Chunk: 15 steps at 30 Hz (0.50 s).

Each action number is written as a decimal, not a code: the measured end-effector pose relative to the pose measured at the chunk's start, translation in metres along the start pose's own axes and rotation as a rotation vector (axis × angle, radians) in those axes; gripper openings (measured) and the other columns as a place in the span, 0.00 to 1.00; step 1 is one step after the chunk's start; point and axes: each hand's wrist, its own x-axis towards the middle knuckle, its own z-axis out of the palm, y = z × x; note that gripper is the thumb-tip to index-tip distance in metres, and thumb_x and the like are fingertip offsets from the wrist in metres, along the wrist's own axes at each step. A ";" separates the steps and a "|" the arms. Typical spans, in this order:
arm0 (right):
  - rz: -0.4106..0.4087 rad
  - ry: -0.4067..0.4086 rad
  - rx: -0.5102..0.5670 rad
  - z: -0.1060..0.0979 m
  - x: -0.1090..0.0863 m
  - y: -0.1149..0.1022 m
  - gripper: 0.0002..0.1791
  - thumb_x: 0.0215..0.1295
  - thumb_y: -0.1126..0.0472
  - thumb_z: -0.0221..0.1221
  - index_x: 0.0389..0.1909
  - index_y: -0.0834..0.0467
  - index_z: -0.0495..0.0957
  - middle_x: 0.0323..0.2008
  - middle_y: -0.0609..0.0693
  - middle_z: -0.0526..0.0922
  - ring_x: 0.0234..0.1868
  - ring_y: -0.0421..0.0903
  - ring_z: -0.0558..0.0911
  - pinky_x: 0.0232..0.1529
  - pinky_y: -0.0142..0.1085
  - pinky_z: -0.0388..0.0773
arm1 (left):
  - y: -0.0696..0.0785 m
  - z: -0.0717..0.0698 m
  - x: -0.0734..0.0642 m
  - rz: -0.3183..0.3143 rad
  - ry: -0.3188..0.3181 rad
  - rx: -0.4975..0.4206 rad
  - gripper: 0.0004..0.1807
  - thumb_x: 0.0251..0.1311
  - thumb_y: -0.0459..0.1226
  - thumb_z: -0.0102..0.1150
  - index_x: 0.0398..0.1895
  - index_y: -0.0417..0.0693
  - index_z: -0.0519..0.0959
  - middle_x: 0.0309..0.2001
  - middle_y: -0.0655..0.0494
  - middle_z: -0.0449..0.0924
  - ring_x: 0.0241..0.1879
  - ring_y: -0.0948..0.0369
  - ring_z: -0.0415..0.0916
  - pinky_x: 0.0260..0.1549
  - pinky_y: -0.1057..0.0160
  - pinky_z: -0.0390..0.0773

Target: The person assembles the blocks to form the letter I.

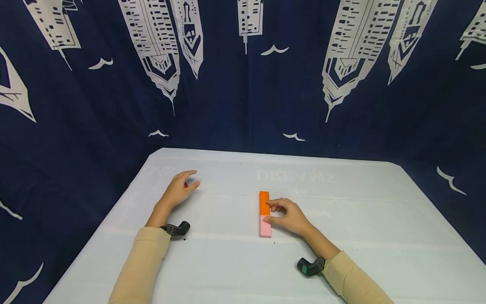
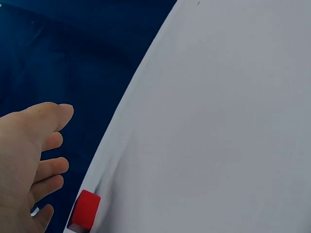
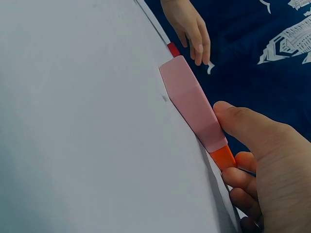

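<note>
Two long blocks, an orange one (image 1: 263, 200) and a pink one (image 1: 265, 230), lie end to end in a line on the white table. From their right side my right hand (image 1: 290, 217) reaches over them, thumb at the pink block and index fingertip at the orange one; the other fingers curl loosely beside them. My left hand (image 1: 177, 192) is held with fingers spread from the thumb, nothing gripped. A red block (image 2: 86, 209) stands on the table near its fingers, mostly hidden behind the hand in the head view.
A white cloth covers the table (image 1: 228, 270), its far edge meeting a dark blue curtain (image 1: 243, 105) printed with white buildings and birds. Black camera mounts sit on the left wrist (image 1: 178, 229) and the right wrist (image 1: 312, 267). Small dark specks dot the cloth.
</note>
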 end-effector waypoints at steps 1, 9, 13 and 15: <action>0.001 0.001 0.000 0.000 0.000 0.000 0.29 0.51 0.52 0.74 0.52 0.61 0.81 0.34 0.43 0.78 0.40 0.46 0.74 0.45 0.36 0.74 | -0.002 -0.001 0.000 0.000 0.006 0.000 0.29 0.67 0.45 0.58 0.67 0.40 0.69 0.67 0.39 0.67 0.68 0.42 0.58 0.66 0.43 0.57; 0.003 0.001 0.001 0.000 0.000 0.001 0.28 0.51 0.52 0.74 0.52 0.60 0.81 0.34 0.44 0.78 0.40 0.46 0.74 0.45 0.36 0.74 | -0.017 -0.002 -0.004 -0.051 0.029 0.013 0.29 0.67 0.43 0.58 0.67 0.41 0.68 0.67 0.38 0.66 0.68 0.42 0.58 0.66 0.42 0.58; -0.002 0.001 0.001 0.000 0.000 0.001 0.28 0.51 0.53 0.74 0.52 0.60 0.81 0.34 0.44 0.78 0.40 0.46 0.74 0.44 0.35 0.74 | -0.022 -0.001 -0.007 -0.077 0.038 0.020 0.28 0.66 0.43 0.57 0.67 0.41 0.68 0.67 0.37 0.65 0.67 0.41 0.58 0.65 0.41 0.60; -0.006 0.002 0.002 0.000 -0.001 0.002 0.28 0.51 0.53 0.74 0.52 0.61 0.81 0.34 0.44 0.78 0.40 0.46 0.74 0.44 0.35 0.74 | -0.025 -0.001 -0.008 -0.080 0.037 0.032 0.28 0.66 0.42 0.57 0.67 0.40 0.69 0.66 0.37 0.66 0.66 0.41 0.59 0.64 0.41 0.61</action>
